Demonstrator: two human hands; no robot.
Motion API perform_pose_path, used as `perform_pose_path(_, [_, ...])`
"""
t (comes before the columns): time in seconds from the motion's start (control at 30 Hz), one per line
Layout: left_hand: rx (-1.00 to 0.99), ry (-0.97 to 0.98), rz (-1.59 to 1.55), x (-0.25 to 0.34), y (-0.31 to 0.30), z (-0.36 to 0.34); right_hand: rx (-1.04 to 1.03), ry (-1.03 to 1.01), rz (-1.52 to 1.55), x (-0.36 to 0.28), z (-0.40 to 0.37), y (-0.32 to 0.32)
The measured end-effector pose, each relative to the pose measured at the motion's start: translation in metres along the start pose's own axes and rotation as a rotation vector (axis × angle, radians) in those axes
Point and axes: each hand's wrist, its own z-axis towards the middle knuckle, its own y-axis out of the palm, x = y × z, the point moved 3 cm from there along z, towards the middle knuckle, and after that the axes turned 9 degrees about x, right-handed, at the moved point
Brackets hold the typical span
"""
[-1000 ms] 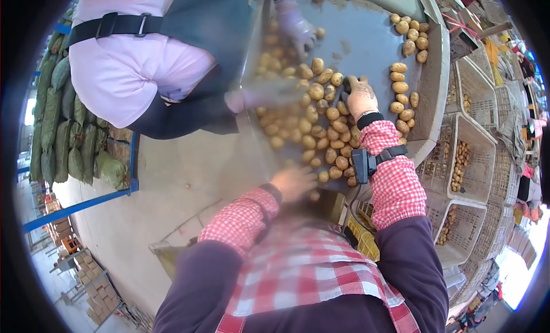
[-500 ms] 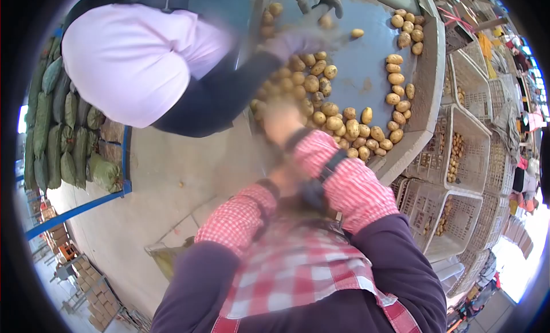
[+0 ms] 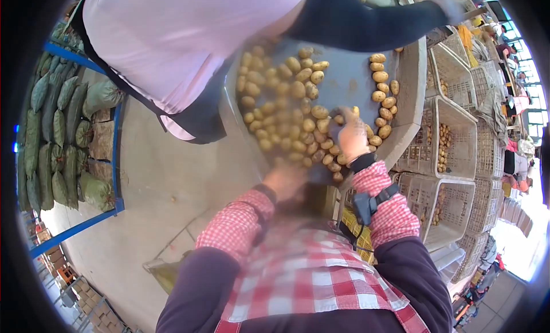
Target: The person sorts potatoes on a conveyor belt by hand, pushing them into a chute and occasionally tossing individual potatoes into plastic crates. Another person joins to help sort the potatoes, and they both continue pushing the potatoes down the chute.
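Observation:
Many potatoes (image 3: 294, 132) lie in a loose heap over the near and left part of a blue-grey sorting table (image 3: 346, 81). My right hand (image 3: 351, 135), in a glove with dark fingertips, is at the heap's right side, its fingers curled round a potato (image 3: 339, 120). At the table's near edge, just below the heap, is my left hand (image 3: 286, 181); motion blur smears its fingers, and whether it holds anything is hidden.
A co-worker (image 3: 172, 40) leans over the table's far left, one dark sleeve (image 3: 372, 23) stretched across it. More potatoes line the table's raised right rim (image 3: 409, 98). Plastic crates (image 3: 452, 138) with potatoes stand at right; filled sacks (image 3: 63, 138) are stacked at left.
My right hand has moved right, away from my left, to the heap's right side. The co-worker's arm has swung right across the table. More potatoes show at the left.

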Motion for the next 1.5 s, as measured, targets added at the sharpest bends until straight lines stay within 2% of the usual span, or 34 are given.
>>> perform_pose_path(0.07, [-0.054,-0.007,-0.035,-0.001,-0.009,0.004,-0.276,-0.095,-0.190,0.009,0.012,-0.003])
perform_pose_path(0.13, [-0.031,-0.010,-0.030,0.000,-0.009,0.003,-0.250,-0.326,-0.343,-0.001,0.003,0.010])
perform_pose_path(0.17, [-0.045,-0.017,-0.041,0.000,-0.011,0.004,-0.500,-0.211,-0.470,-0.018,0.006,0.013])
perform_pose_path(0.2, [-0.063,-0.023,-0.054,0.001,-0.012,0.004,-0.416,-0.247,-0.508,-0.025,-0.002,0.024])
perform_pose_path(0.27, [-0.101,-0.053,-0.102,0.002,-0.017,0.005,-0.484,-0.199,-0.621,-0.030,-0.006,0.036])
perform_pose_path(0.33, [-0.140,-0.087,-0.173,0.003,-0.024,0.009,-0.544,-0.063,-0.620,-0.024,-0.001,0.044])
perform_pose_path(0.37, [-0.090,-0.055,-0.144,0.002,-0.019,0.007,-0.514,-0.026,-0.575,-0.020,-0.002,0.046])
perform_pose_path(0.47, [0.015,0.003,-0.079,-0.003,-0.005,0.002,-0.301,-0.090,-0.369,0.008,-0.013,0.051])
perform_pose_path(0.5, [0.019,0.003,-0.076,-0.003,-0.005,0.002,-0.350,0.132,-0.081,0.017,-0.016,0.050])
perform_pose_path(0.57, [0.020,0.003,-0.025,-0.002,0.001,-0.004,-0.310,0.595,0.541,0.014,-0.036,0.027])
perform_pose_path(0.63, [0.019,0.027,0.074,-0.005,0.010,-0.004,-0.225,0.788,1.198,0.027,-0.053,0.020])
perform_pose_path(0.67, [-0.011,0.009,0.033,-0.002,0.004,-0.004,-0.183,0.739,1.504,0.032,-0.055,0.014])
perform_pose_path(0.7, [-0.036,-0.006,-0.005,-0.002,-0.004,-0.001,-0.267,0.844,1.842,0.041,-0.057,0.003])
perform_pose_path(0.73, [-0.058,-0.021,-0.039,0.000,-0.013,0.003,-0.237,0.821,1.884,0.033,-0.060,-0.013])
perform_pose_path(0.8, [0.056,0.017,-0.045,0.001,-0.020,0.002,-0.173,0.759,1.965,0.019,-0.065,-0.038])
perform_pose_path(0.83, [0.074,0.011,-0.059,-0.001,-0.018,-0.001,-0.168,0.661,1.916,0.027,-0.069,-0.038])
perform_pose_path(0.93, [0.075,0.043,-0.013,0.001,-0.013,0.000,-0.288,0.667,1.766,0.013,-0.105,-0.042])
perform_pose_path(1.0, [-0.037,0.029,-0.007,0.012,-0.035,0.010,-0.433,0.647,1.719,0.001,-0.118,-0.051])
perform_pose_path(1.03, [-0.040,0.042,0.026,0.014,-0.035,0.011,-0.500,0.704,1.677,-0.002,-0.129,-0.050])
perform_pose_path(1.07, [-0.044,0.041,0.065,0.012,-0.035,0.010,-0.518,0.942,1.618,0.005,-0.145,-0.034])
perform_pose_path(1.1, [-0.066,0.075,0.035,0.009,-0.032,0.008,-0.604,0.941,1.494,0.001,-0.157,-0.037])
perform_pose_path(1.13, [-0.044,0.075,0.023,0.010,-0.033,0.010,-0.608,0.902,1.565,-0.002,-0.167,-0.039])
perform_pose_path(1.2, [-0.009,0.071,-0.005,0.013,-0.037,0.012,-0.612,0.726,1.450,-0.001,-0.173,-0.067])
perform_pose_path(1.27, [-0.010,0.055,-0.016,0.019,-0.045,0.018,-0.527,0.864,1.495,0.008,-0.170,-0.103])
perform_pose_path(1.33, [-0.038,0.036,0.003,0.020,-0.047,0.018,-0.354,0.910,1.557,0.040,-0.164,-0.122])
perform_pose_path(1.37, [-0.023,0.051,0.011,0.018,-0.043,0.017,-0.223,0.879,1.592,0.074,-0.157,-0.124])
perform_pose_path(1.43, [-0.029,0.049,0.010,0.020,-0.045,0.019,0.103,0.324,1.023,0.139,-0.129,-0.186])
perform_pose_path(1.47, [-0.034,0.047,0.010,0.022,-0.047,0.020,0.158,0.483,1.113,0.160,-0.116,-0.216])
perform_pose_path(1.5, [-0.032,0.043,0.006,0.023,-0.050,0.020,0.422,0.521,1.217,0.164,-0.104,-0.250])
